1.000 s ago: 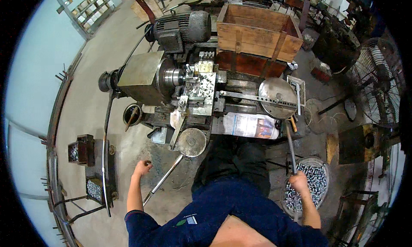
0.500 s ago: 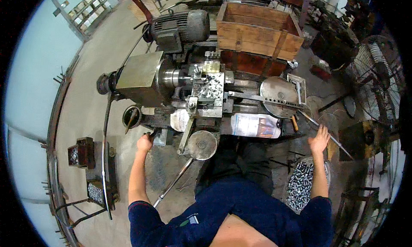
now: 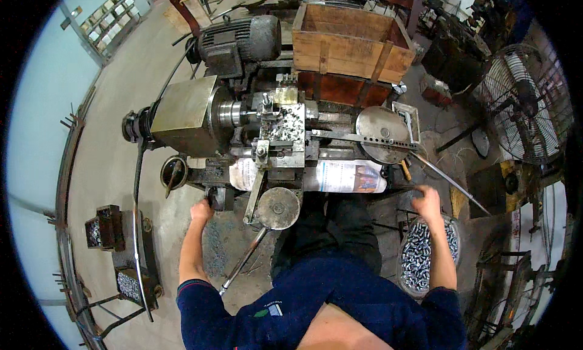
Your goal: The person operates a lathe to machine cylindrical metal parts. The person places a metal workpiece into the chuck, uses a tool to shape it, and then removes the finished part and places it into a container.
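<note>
The left hand [image 3: 201, 210], centre left, is by a dark box [image 3: 221, 198]; the right hand [image 3: 427, 203], centre right, near metal parts [image 3: 415, 256].

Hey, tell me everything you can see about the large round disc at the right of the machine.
The large disc is flat, round and grey, apparently metal, with a smudged surface and a small round hub at its middle. Its broad face shows from above. A long flat bar, drilled with a row of holes along its right part, lies across it. A slim lever slants away from its lower right side. The right hand is near the lever, apart from the disc.
</note>
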The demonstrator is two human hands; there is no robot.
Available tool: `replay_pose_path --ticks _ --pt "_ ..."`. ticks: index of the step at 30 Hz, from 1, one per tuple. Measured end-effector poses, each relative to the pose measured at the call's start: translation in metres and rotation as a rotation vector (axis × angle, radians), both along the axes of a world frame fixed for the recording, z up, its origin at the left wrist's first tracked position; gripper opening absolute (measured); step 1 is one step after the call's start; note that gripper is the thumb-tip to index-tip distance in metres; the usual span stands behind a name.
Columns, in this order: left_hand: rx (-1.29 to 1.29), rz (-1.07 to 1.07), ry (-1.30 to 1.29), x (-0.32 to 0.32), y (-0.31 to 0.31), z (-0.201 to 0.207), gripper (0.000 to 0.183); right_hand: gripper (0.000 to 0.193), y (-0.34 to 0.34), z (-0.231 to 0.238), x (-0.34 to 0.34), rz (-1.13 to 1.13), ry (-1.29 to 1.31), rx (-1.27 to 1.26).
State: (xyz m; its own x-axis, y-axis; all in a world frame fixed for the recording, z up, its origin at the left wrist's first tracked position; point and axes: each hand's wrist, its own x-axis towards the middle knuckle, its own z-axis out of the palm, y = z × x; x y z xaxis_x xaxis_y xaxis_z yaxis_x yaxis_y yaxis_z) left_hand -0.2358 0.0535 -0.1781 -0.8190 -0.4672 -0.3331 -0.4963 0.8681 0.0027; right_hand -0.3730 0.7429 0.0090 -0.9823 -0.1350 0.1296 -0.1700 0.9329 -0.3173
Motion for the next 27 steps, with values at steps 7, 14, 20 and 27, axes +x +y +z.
replay_pose_path --ticks 7,14,20,27 --pt "0.206 0.087 0.118 0.008 -0.006 0.045 0.046 0.042 -0.164 0.092 -0.081 0.49 0.117 -0.228" --pt "0.125 0.372 0.659 0.094 -0.064 0.22 0.033 0.031 -0.381 0.12 -0.092 1.027 0.44 0.022" --pt "-0.355 0.519 0.547 0.155 -0.048 0.192 0.045 0.023 -0.438 0.097 -0.11 0.918 0.168 0.488" --pt "-0.211 0.507 0.642 0.153 0.033 0.195 0.038 0.023 -0.443 0.101 -0.103 0.941 0.108 0.462"
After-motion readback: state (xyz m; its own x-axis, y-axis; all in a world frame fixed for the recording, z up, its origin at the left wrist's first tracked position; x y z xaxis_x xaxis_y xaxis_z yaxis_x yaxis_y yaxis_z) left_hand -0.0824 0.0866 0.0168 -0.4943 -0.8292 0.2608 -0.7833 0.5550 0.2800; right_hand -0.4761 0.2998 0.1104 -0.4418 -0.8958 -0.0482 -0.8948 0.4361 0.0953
